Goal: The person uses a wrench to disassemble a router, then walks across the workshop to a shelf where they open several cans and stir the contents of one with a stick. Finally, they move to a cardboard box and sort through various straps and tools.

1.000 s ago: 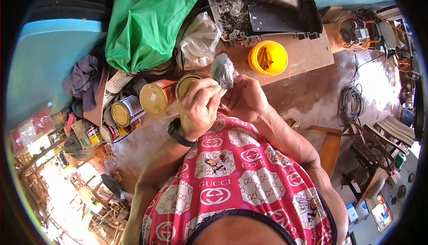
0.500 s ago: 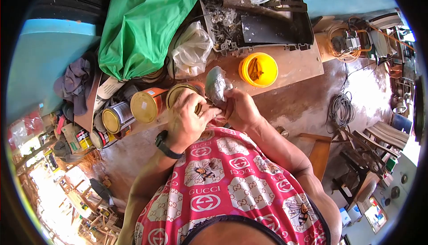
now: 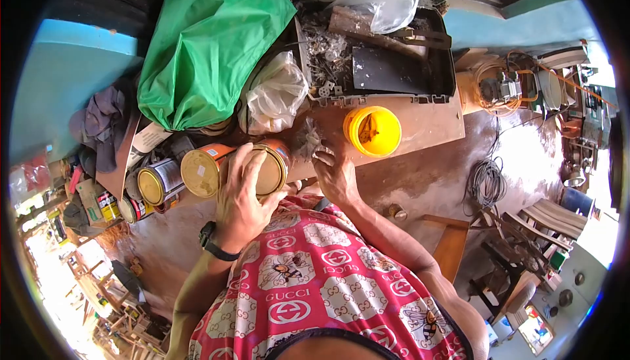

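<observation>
My left hand (image 3: 243,193), with a dark watch on its wrist, reaches over a round tin (image 3: 270,171). Its fingers are stretched out across the lid and its thumb points right. My right hand (image 3: 338,175) is at the table edge, fingers curled at the lower end of a small, crumpled, see-through plastic bag (image 3: 308,138). The bag is low over the brown tabletop, between the tin and a yellow bucket (image 3: 372,130) that has small brown pieces inside.
More tins, one orange-sided (image 3: 201,172) and one silver (image 3: 156,184), line the table edge to the left. Behind are a green bag (image 3: 213,45), a white plastic bag (image 3: 277,94) and an open black case (image 3: 394,71). Coiled cable (image 3: 487,180) lies on the floor at right.
My hands have moved apart. The left has gone left over the tin; the right has lowered the plastic bag toward the tabletop. The view has shifted slightly.
</observation>
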`<state>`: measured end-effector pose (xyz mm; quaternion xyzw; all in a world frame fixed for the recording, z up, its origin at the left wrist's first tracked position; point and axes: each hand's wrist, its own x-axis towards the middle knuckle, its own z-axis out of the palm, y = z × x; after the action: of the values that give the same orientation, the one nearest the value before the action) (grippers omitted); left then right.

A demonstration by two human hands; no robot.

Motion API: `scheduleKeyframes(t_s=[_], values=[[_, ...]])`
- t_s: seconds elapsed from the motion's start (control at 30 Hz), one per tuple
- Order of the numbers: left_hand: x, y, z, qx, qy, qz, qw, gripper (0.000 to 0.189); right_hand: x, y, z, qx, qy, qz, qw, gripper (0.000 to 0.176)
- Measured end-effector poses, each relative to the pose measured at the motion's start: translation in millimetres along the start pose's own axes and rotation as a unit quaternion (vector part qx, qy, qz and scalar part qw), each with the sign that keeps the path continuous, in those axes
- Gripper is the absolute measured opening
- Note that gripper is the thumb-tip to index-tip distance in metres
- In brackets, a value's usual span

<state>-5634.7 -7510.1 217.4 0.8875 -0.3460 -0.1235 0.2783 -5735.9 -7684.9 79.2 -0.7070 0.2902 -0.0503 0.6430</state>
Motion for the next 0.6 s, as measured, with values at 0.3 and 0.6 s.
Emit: scheduleKeyframes(t_s=[0.3,0.6], values=[[-11.9,-4.4,5.9,0.038,-0.029,-0.048,0.998,0.105,-19.4,-35.8,-18.8,0.004,-0.051,0.020,0.999,0.055],[-15.1,-8.0,28.0,0.039,0.067,-0.054,0.996,0.101,-23.3,-64.6,-16.4,0.046,-0.177,0.061,0.981,0.042]])
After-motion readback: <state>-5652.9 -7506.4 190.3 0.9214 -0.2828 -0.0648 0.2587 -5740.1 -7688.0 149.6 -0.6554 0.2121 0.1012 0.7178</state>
